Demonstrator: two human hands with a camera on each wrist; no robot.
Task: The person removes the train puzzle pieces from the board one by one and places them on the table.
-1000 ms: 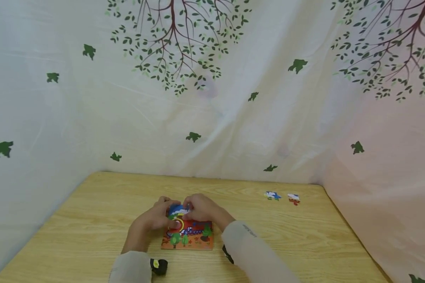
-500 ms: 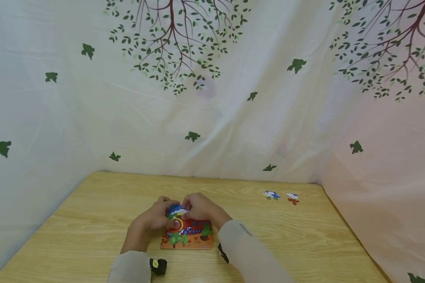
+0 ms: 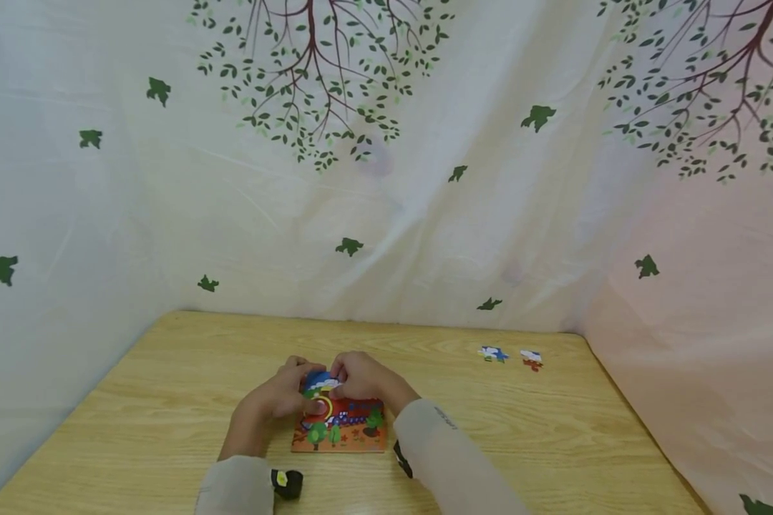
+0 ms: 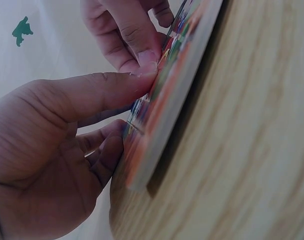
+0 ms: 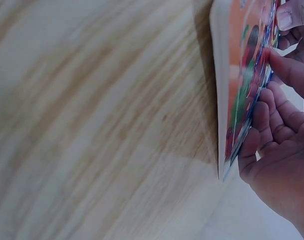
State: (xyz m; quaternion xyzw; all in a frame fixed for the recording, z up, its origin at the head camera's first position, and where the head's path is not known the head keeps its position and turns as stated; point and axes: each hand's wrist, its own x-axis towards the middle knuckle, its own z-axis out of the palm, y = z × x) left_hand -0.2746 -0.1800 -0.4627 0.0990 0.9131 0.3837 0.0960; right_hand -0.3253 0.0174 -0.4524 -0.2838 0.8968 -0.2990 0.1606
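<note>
A colourful jigsaw puzzle (image 3: 351, 438) in a flat tray, printed with a red train and green trees, lies on the table below both hands. My left hand (image 3: 277, 395) grips its left side. In the left wrist view, the left thumb (image 4: 107, 92) presses on the picture while the fingers curl at the far edge. My right hand (image 3: 363, 378) grips the upper right part, covering that corner in the head view. The right wrist view shows the right thumb (image 5: 289, 70) on the picture and curled fingers (image 5: 261, 117) along the far edge. I cannot tell whether the right hand pinches a separate piece.
Two loose jigsaw pieces, one blue and white (image 3: 492, 353) and one white and red (image 3: 531, 360), lie at the table's back right. A wooden table (image 3: 554, 436) extends around the puzzle. White curtains (image 3: 399, 236) with leaf prints enclose the back and sides.
Both hands stay at the same places on the puzzle. The right forearm has shifted slightly left, and the whole head view has drifted a little.
</note>
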